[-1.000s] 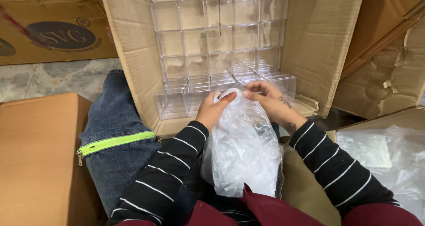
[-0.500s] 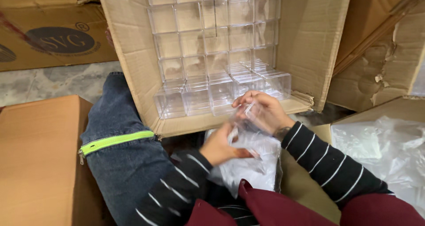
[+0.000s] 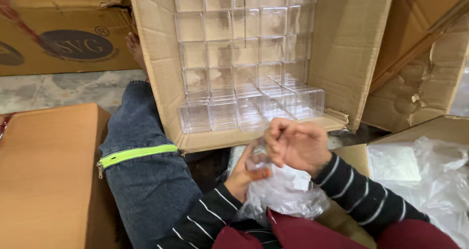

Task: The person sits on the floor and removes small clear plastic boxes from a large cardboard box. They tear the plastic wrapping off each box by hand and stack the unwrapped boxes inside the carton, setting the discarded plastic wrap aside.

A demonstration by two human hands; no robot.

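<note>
Head view | left hand [image 3: 246, 173] and right hand [image 3: 295, 144] pinch-closed on crinkly clear plastic bag [image 3: 286, 193] | rigid transparent cube boxes [image 3: 249, 110] behind

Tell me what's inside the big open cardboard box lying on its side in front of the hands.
The cardboard box holds clear plastic cube containers stacked in rows, the front ones at its lower flap. They look empty. Any rows deeper behind them cannot be made out.

Blk/white striped sleeves [image 3: 361, 195], jeans [image 3: 146, 180] w/ neon zip.
</note>
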